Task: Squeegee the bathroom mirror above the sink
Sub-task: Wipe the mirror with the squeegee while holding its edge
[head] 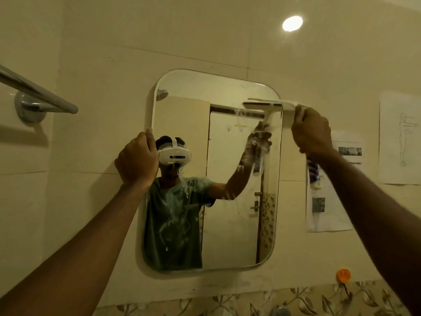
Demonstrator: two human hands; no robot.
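Two hands on the mirror, squeegee at its upper right edge

Two sheets of paper are stuck to the tiled wall right of the mirror; a third sheet, with a line drawing, hangs farther right. A chrome towel bar juts from the wall on the left, and an orange hook sits below the papers.

White foam streaks run down the glass. The left hand curls closed over the mirror's left edge. The right hand is fisted around the squeegee handle. Its blade lies roughly level, long axis left to right, overlapping the mirror's upper right edge, with the handle pointing down into the fist.
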